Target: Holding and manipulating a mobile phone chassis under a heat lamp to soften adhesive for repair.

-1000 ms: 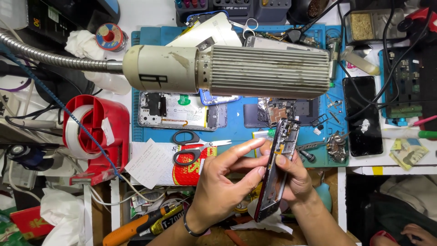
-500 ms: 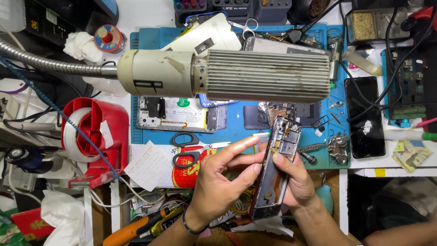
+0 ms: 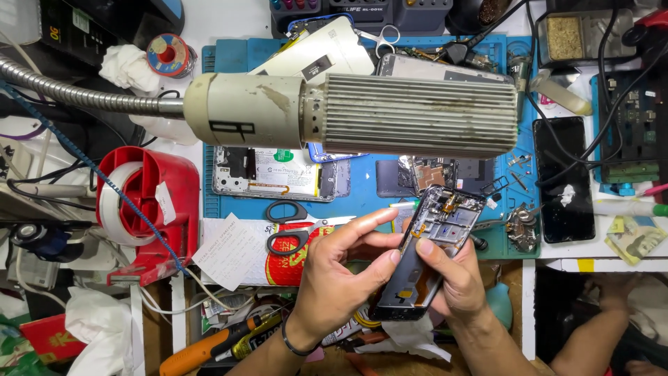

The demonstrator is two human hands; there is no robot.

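Holding an opened-up phone frame [image 3: 430, 252] in both hands, the person has it tilted up just near of the blue work mat [image 3: 362, 191], right under the big ribbed lamp [image 3: 362, 115], probably so the light falls straight into the exposed insides. The left hand [image 3: 341, 275] is loosely curled, fingers mostly stretched out, with its fingertips touching the left edge of the frame. The right hand [image 3: 456, 278] wraps the frame from the right and behind, thumb pressed on its open face, so that one looks like the steadying grip. Scissors [image 3: 289, 224] lie just left of the hands, another opened phone [image 3: 271, 174] sits on the mat beyond them, and a red tape dispenser [image 3: 146, 205] is off to the left.
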